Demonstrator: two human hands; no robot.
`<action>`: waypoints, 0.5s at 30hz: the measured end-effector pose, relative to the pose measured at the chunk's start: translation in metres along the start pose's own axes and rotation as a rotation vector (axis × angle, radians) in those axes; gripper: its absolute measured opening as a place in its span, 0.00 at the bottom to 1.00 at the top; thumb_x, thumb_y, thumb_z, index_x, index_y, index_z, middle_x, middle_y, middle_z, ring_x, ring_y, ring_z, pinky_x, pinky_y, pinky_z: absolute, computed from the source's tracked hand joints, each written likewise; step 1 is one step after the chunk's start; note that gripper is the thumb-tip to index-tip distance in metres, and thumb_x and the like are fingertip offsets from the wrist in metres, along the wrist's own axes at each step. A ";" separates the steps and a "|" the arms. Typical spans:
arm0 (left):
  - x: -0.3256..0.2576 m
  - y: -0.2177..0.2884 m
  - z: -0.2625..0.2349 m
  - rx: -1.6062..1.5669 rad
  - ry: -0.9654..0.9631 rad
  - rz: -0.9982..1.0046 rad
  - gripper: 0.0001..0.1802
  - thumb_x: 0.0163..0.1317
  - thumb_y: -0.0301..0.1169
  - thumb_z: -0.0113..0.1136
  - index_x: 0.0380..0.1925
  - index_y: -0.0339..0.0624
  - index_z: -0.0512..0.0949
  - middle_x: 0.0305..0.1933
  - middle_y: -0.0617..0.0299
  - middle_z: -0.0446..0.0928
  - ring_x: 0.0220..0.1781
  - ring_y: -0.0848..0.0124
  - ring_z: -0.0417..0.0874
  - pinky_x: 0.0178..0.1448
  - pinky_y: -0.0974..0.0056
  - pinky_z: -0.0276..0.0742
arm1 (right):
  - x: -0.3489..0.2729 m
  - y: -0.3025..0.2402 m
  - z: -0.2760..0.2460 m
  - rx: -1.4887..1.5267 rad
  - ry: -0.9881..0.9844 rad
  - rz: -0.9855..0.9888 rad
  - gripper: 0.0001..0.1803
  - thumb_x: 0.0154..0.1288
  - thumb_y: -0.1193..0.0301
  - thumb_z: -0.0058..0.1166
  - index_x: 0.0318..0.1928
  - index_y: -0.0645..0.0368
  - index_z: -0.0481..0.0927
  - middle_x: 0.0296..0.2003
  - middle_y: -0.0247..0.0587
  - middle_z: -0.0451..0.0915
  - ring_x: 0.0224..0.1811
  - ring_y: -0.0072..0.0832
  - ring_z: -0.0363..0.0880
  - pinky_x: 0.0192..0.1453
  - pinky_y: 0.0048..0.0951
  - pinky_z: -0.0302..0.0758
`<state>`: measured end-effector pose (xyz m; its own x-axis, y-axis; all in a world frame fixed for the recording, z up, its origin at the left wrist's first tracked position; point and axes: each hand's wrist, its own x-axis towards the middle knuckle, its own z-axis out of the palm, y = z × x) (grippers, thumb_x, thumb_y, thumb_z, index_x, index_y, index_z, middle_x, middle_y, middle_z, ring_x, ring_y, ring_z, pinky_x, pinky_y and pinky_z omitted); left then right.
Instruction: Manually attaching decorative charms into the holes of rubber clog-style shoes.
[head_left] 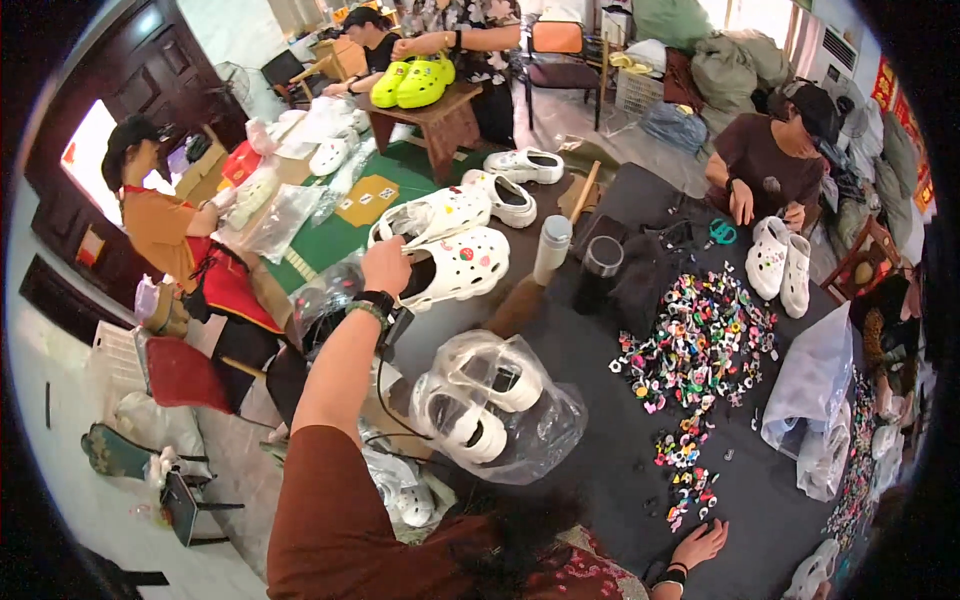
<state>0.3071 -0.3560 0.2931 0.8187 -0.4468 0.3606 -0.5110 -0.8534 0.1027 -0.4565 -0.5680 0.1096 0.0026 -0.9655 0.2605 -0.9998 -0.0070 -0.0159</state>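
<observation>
This is a small, makeshift workshop dealing in clogs. A heap of multicoloured shoe charms (700, 345) covers part of a black-topped table (600, 425), with charm-studded white clogs (470, 262) nearby and another pale pair inside a clear plastic bag (555, 428). Several people share the room, among them a person in an orange top (160, 232) beside a green-topped table (400, 168) and a person in a brown T-shirt (752, 145) beyond the charms. Neon-yellow clogs (415, 84) sit on a wooden stool (437, 117); bulging sacks (725, 70) crowd a corner (the dark panelled door (170, 60) looks almost domestic).
</observation>
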 end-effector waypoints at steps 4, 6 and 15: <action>0.029 0.004 0.040 -0.018 -0.053 -0.082 0.14 0.49 0.35 0.66 0.36 0.45 0.80 0.37 0.52 0.81 0.43 0.52 0.81 0.45 0.51 0.77 | 0.000 -0.004 0.000 -0.018 0.003 -0.024 0.16 0.71 0.63 0.41 0.56 0.52 0.70 0.64 0.40 0.65 0.66 0.42 0.62 0.60 0.50 0.63; 0.042 0.015 0.058 -0.030 -0.077 -0.127 0.14 0.49 0.35 0.67 0.36 0.44 0.80 0.37 0.51 0.81 0.44 0.52 0.81 0.45 0.51 0.77 | -0.001 -0.002 -0.004 -0.003 0.000 -0.002 0.16 0.71 0.63 0.41 0.55 0.52 0.70 0.64 0.40 0.64 0.65 0.42 0.62 0.61 0.50 0.62; 0.058 0.026 0.162 -0.486 -0.386 -0.286 0.46 0.50 0.45 0.68 0.65 0.39 0.59 0.60 0.39 0.69 0.63 0.49 0.70 0.64 0.54 0.67 | 0.000 -0.016 -0.020 0.015 -0.054 0.033 0.17 0.71 0.63 0.40 0.56 0.54 0.68 0.65 0.42 0.63 0.66 0.43 0.60 0.62 0.50 0.61</action>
<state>0.3835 -0.4479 0.1668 0.9276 -0.3625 -0.0902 -0.2464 -0.7753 0.5815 -0.4413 -0.5628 0.1296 -0.0291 -0.9779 0.2070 -0.9990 0.0216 -0.0380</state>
